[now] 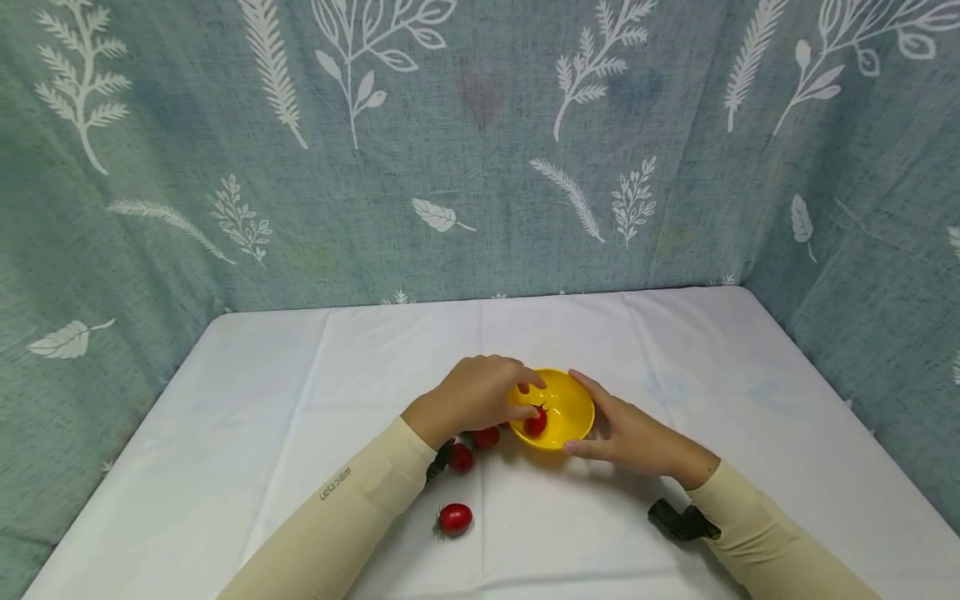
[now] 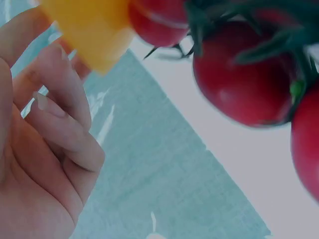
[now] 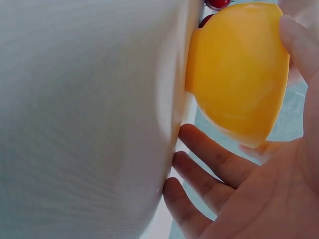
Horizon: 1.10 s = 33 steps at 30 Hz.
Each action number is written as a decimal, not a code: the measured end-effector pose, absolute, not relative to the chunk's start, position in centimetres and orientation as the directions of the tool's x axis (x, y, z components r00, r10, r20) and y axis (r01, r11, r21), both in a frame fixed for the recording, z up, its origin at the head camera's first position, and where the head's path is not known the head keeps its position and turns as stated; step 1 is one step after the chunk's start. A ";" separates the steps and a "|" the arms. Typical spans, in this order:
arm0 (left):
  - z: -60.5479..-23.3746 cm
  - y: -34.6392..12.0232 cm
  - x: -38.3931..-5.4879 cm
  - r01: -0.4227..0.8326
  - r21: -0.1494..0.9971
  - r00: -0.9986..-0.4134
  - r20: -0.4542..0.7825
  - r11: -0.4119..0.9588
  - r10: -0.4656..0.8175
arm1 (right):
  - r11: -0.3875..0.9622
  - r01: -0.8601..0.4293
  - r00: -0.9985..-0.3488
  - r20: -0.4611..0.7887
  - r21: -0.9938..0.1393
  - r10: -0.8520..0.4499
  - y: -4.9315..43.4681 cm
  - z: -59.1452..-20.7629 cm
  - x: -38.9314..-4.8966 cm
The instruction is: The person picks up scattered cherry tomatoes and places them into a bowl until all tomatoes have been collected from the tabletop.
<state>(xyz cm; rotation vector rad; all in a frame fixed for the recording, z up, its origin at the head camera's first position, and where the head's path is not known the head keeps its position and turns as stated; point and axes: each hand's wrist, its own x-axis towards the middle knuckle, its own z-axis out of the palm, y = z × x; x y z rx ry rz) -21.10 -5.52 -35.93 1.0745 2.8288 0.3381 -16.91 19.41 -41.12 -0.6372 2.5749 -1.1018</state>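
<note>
A small yellow bowl (image 1: 572, 408) stands on the table, with one red cherry tomato (image 1: 536, 423) inside at its left. My left hand (image 1: 480, 396) reaches over the bowl's left rim. Its thumb is at the tomato, and a gap shows between thumb and forefinger; whether the thumb touches the tomato is hard to tell. From the right, my right hand (image 1: 633, 433) holds the bowl, thumb on the near rim and forefinger at the far rim. Its other fingers (image 3: 192, 174) rest on the cloth beside the bowl (image 3: 244, 74). The left wrist view shows the left fingers (image 2: 65, 124) partly bent.
Several tomatoes (image 1: 461, 457) with green stalks lie left of the bowl, partly under the left wrist; they loom large as red tomatoes (image 2: 239, 79) in the left wrist view. Another tomato (image 1: 455, 519) lies nearer. A white cloth (image 1: 360, 367) covers the table; a patterned curtain (image 1: 480, 167) hangs behind.
</note>
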 end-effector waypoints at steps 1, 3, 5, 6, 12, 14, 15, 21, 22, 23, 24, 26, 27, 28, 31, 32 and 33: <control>-35.8 -5.8 -21.0 0.641 0.250 -0.750 0.004 0.726 0.661 | 0.613 -0.289 -0.867 -0.070 -0.735 -0.493 19.4 -41.2 -16.9; -35.4 -6.5 -20.6 0.641 0.263 -0.755 0.042 0.721 0.655 | 0.617 -0.289 -0.870 -0.068 -0.732 -0.488 19.4 -41.2 -16.9; -35.1 -7.2 -20.3 0.642 0.269 -0.758 0.084 0.718 0.647 | 0.622 -0.287 -0.874 -0.067 -0.729 -0.482 19.4 -41.3 -16.9; -34.9 -7.6 -20.1 0.643 0.265 -0.759 0.103 0.718 0.642 | 0.623 -0.286 -0.875 -0.067 -0.728 -0.480 19.4 -41.3 -16.9; -34.3 -9.9 -19.2 0.629 0.217 -0.777 0.199 0.746 0.597 | 0.625 -0.287 -0.878 -0.061 -0.726 -0.474 19.4 -41.2 -16.9; -34.2 -10.7 -19.0 0.616 0.205 -0.787 0.210 0.761 0.580 | 0.625 -0.288 -0.879 -0.059 -0.726 -0.474 19.4 -41.2 -16.9; -34.2 -11.1 -18.9 0.608 0.203 -0.792 0.210 0.767 0.573 | 0.625 -0.289 -0.878 -0.059 -0.725 -0.474 19.4 -41.2 -16.9; -34.7 -13.2 -18.6 0.565 0.181 -0.824 0.173 0.805 0.540 | 0.628 -0.284 -0.879 -0.065 -0.724 -0.472 19.3 -41.2 -16.9; -34.9 -13.6 -18.5 0.559 0.179 -0.828 0.163 0.810 0.536 | 0.628 -0.283 -0.879 -0.066 -0.725 -0.472 19.3 -41.2 -16.9; -35.0 -13.9 -18.4 0.553 0.174 -0.833 0.152 0.815 0.532 | 0.629 -0.282 -0.879 -0.067 -0.725 -0.471 19.3 -41.2 -16.9; -35.2 -14.2 -18.3 0.545 0.173 -0.838 0.137 0.820 0.528 | 0.628 -0.282 -0.879 -0.068 -0.725 -0.473 19.3 -41.2 -16.9; -35.5 -14.9 -18.1 0.527 0.168 -0.850 0.108 0.833 0.516 | 0.628 -0.283 -0.877 -0.069 -0.725 -0.475 19.3 -41.2 -16.9; -35.6 -15.2 -18.0 0.520 0.165 -0.854 0.097 0.838 0.511 | 0.627 -0.285 -0.876 -0.068 -0.725 -0.477 19.3 -41.2 -16.9; -35.8 -15.5 -17.9 0.515 0.165 -0.857 0.086 0.841 0.507 | 0.627 -0.286 -0.876 -0.067 -0.725 -0.478 19.2 -41.2 -16.9; -36.1 -16.3 -17.5 0.500 0.158 -0.866 0.064 0.851 0.496 | 0.627 -0.286 -0.877 -0.067 -0.724 -0.477 19.2 -41.2 -16.9; -36.2 -16.5 -17.4 0.496 0.155 -0.868 0.060 0.854 0.493 | 0.628 -0.285 -0.877 -0.066 -0.724 -0.475 19.3 -41.2 -16.9; -36.3 -16.7 -17.3 0.492 0.155 -0.870 0.054 0.857 0.490 | 0.628 -0.285 -0.878 -0.066 -0.724 -0.475 19.3 -41.2 -16.9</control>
